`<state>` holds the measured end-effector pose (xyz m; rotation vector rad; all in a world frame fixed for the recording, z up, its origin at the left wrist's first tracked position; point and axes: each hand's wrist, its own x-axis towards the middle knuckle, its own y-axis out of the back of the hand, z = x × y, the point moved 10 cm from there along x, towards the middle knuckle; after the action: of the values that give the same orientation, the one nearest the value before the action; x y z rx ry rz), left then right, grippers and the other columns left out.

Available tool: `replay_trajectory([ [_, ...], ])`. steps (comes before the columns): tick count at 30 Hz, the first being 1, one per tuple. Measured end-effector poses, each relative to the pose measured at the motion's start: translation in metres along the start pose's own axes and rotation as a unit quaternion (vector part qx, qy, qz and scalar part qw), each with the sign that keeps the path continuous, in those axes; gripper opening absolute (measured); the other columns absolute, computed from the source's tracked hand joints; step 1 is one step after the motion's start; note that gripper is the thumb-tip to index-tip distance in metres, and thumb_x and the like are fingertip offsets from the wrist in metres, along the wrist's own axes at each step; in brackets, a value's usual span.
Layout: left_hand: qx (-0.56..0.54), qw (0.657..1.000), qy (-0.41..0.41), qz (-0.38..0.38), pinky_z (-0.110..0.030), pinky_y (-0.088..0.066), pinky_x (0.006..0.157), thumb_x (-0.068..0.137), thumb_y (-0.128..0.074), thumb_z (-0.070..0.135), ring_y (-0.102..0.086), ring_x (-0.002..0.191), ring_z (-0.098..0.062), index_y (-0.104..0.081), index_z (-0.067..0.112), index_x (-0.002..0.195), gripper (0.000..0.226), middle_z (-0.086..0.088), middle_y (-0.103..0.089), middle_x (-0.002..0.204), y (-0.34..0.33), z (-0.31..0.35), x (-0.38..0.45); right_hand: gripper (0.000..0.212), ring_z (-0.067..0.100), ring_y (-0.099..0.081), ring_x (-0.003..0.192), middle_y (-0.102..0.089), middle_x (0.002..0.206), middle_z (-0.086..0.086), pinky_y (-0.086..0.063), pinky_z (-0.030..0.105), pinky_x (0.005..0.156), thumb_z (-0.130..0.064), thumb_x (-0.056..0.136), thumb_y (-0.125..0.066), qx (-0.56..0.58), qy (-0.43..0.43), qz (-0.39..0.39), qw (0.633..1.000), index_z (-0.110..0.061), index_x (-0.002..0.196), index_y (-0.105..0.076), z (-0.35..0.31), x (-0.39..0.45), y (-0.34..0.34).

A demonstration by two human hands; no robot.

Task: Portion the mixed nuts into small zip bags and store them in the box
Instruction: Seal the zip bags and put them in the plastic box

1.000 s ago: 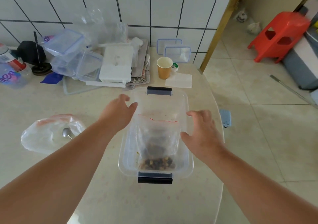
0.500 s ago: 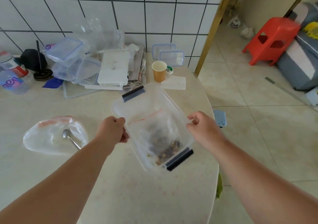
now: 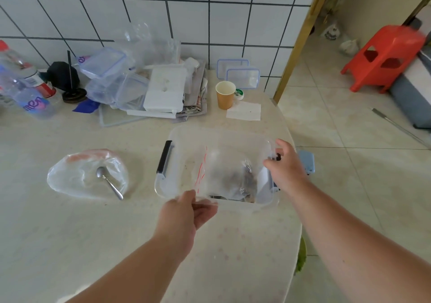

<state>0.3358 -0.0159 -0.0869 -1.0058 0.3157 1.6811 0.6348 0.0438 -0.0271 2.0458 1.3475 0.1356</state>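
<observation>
A clear plastic box [image 3: 184, 139] with black clip handles sits on the pale table, turned so its handles point left and right. Inside it lies a small zip bag [image 3: 228, 174] with a red seal line and dark mixed nuts at its right end. My left hand [image 3: 186, 211] grips the box's near rim, thumb on top and fingers under. My right hand [image 3: 285, 165] holds the box's right end over its handle. To the left lies a clear plastic bag [image 3: 77, 177] with a metal spoon [image 3: 108, 181] on it.
Stacked clear containers [image 3: 109, 83], a white box [image 3: 165, 90] and papers crowd the back by the tiled wall. A paper cup [image 3: 225, 94], a napkin [image 3: 243, 111] and bottles [image 3: 25, 93] also stand there. The table's right edge lies just beyond the box; a red stool [image 3: 384, 55] is on the floor.
The box has been turned about a quarter turn, from handles near and far to handles left and right. My left hand shifted to the near rim, my right to the right end.
</observation>
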Motion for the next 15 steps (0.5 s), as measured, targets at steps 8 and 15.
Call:
replay_trajectory([
  [8,0.211,0.975,-0.041,0.063,-0.043,-0.058,0.074,0.085,-0.072,0.060,-0.070,0.095,-0.030,-0.060,0.012,0.114,0.058,-0.010,-0.067,0.107,0.058,0.047,0.022,0.034,0.011,-0.063,0.077,-0.064,0.087,-0.014,-0.057,0.040,0.075,-0.046,0.074,-0.061,0.045,-0.088,0.014,0.995,-0.037,0.106,-0.056,0.028,-0.014,-0.004],
  [15,0.279,0.950,-0.142,0.004,-0.040,-0.052,0.082,0.058,-0.066,0.077,-0.067,0.081,-0.019,-0.075,0.025,0.090,0.062,0.001,-0.076,0.096,0.022,0.119,0.060,0.025,0.024,-0.064,0.078,-0.064,0.081,0.001,-0.055,0.046,0.080,-0.043,0.073,-0.062,0.089,-0.116,0.029,0.989,-0.024,0.089,-0.062,0.037,-0.027,-0.008],
])
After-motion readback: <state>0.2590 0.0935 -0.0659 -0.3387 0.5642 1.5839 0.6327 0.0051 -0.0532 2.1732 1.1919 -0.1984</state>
